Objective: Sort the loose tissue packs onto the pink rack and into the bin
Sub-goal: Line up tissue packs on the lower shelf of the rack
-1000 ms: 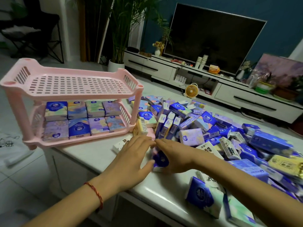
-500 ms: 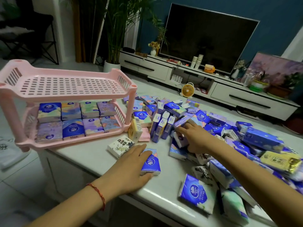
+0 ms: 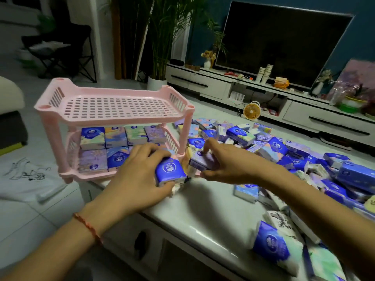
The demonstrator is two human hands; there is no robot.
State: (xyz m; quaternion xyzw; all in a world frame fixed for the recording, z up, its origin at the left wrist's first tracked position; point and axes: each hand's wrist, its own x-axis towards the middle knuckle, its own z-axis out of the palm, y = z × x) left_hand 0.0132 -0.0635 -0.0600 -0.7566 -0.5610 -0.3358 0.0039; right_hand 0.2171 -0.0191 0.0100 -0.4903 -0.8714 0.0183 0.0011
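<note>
A pink two-tier rack [image 3: 113, 94] stands at the table's left end. Its top shelf is bare; the lower shelf holds two rows of tissue packs [image 3: 113, 136]. My left hand [image 3: 140, 175] grips a blue tissue pack [image 3: 169, 171] just in front of the rack's right leg, with a second white pack partly hidden under it. My right hand [image 3: 229, 161] pinches a lilac tissue pack [image 3: 200, 161] right beside it. A big heap of loose packs [image 3: 284, 151] covers the table's right side. No bin is in view.
The white marble table [image 3: 203, 201] has its front edge close to me. Loose packs [image 3: 274, 246] lie at the near right corner. A small yellow fan [image 3: 251, 111] stands behind the table, before the TV cabinet [image 3: 304, 116]. Floor and white cloth lie left.
My left hand lifted the blue pack off the table and moved it toward the rack. My right hand drew back from the heap with a lilac pack, and both hands now meet by the rack's leg.
</note>
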